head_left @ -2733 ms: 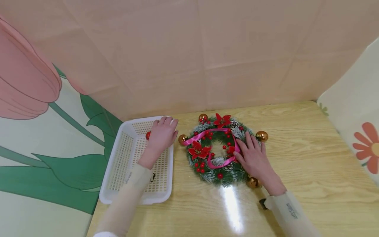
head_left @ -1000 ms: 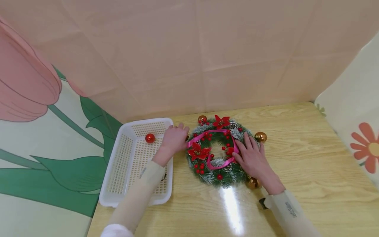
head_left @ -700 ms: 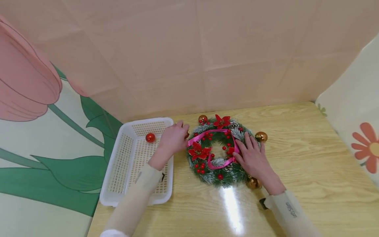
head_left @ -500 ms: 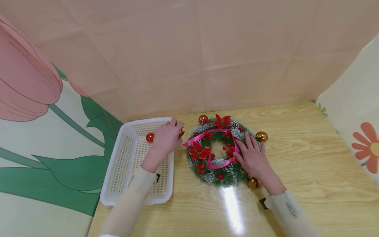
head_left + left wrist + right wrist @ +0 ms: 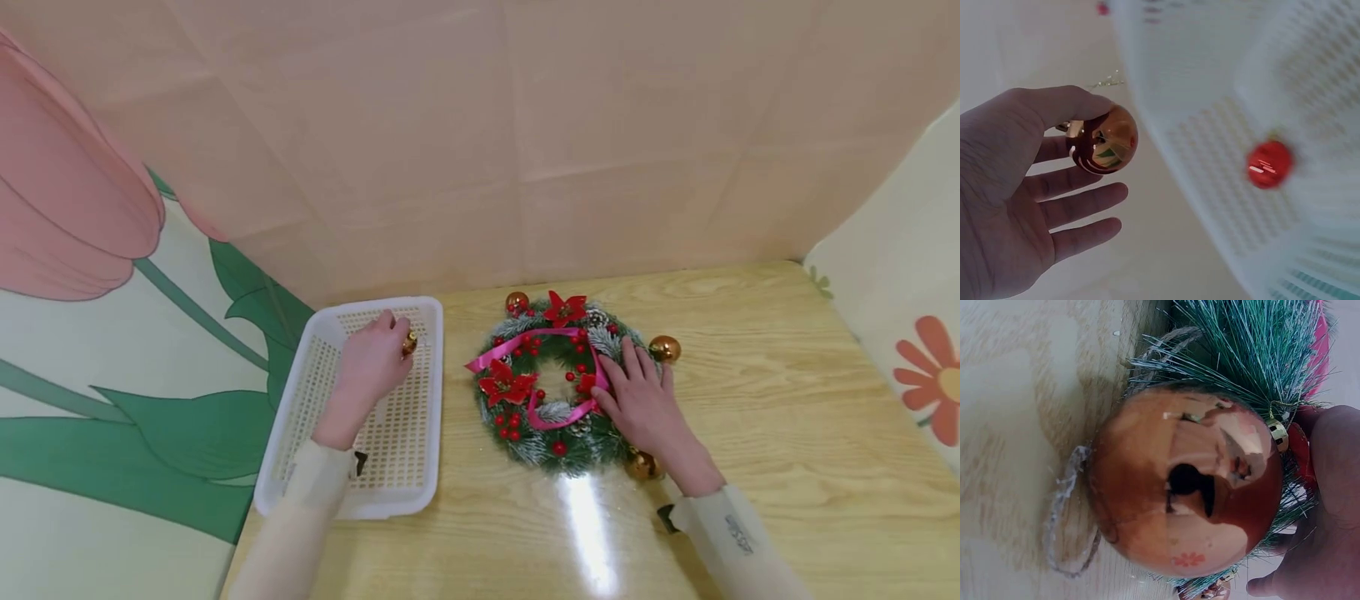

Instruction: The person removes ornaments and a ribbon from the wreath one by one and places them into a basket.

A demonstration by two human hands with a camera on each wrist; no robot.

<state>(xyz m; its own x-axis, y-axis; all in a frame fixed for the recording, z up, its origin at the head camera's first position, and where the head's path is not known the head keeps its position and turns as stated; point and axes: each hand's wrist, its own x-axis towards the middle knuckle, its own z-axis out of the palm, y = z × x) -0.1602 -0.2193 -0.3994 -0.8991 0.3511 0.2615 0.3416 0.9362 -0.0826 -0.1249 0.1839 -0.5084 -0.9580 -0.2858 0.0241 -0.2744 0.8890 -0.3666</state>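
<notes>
My left hand [image 5: 372, 360] is over the white plastic basket [image 5: 437, 400] and pinches a shiny gold Christmas bauble [image 5: 1113, 140] between thumb and index finger. The other fingers are spread in the left wrist view. Inside the basket lies a red bauble [image 5: 1269, 164], covered by the hand in the head view. My right hand [image 5: 643, 402] rests with fingers extended on the right side of a green Christmas wreath [image 5: 532, 446]. Red poinsettias [image 5: 507, 382], berries, pine cones and a loose pink ribbon [image 5: 504, 346] decorate the wreath. Close to the right wrist camera hangs a gold bauble [image 5: 1188, 481].
More gold baubles sit at the wreath's edge: one at the back [image 5: 517, 302] and another at the right [image 5: 665, 348]. Wreath and basket stand side by side on a wooden table [image 5: 787, 400]. A pink-beige cloth backdrop [image 5: 517, 150] rises behind, with flower-printed panels either side.
My left hand has gone from the basket to the wreath's left edge, taken the gold bauble there and carried it left over the basket. The ribbon's end now lies loose. My right hand has stayed put.
</notes>
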